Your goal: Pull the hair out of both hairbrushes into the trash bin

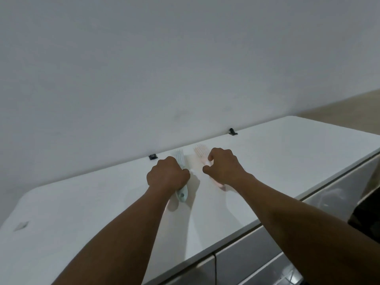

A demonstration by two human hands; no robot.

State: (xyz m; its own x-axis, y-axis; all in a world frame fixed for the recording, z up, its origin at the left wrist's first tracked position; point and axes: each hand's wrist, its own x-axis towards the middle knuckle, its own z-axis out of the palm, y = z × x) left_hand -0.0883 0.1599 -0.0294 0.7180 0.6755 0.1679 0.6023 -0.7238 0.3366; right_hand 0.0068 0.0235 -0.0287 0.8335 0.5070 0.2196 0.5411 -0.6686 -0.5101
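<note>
Two hairbrushes lie side by side on a white countertop [277,161], heads toward the wall. My left hand [167,175] is closed around the handle of the pale blue-green hairbrush [179,156], whose handle end sticks out below my fist. My right hand [223,166] curls over the handle of the pale pink hairbrush [201,151], fingers wrapped around it. Any hair in the bristles is too faint to make out. No trash bin is in view.
A plain grey wall [164,68] stands right behind the counter. Two small black clips [152,156] [233,131] sit at the counter's back edge. Grey cabinet fronts [257,254] run below the front edge; floor shows at far right.
</note>
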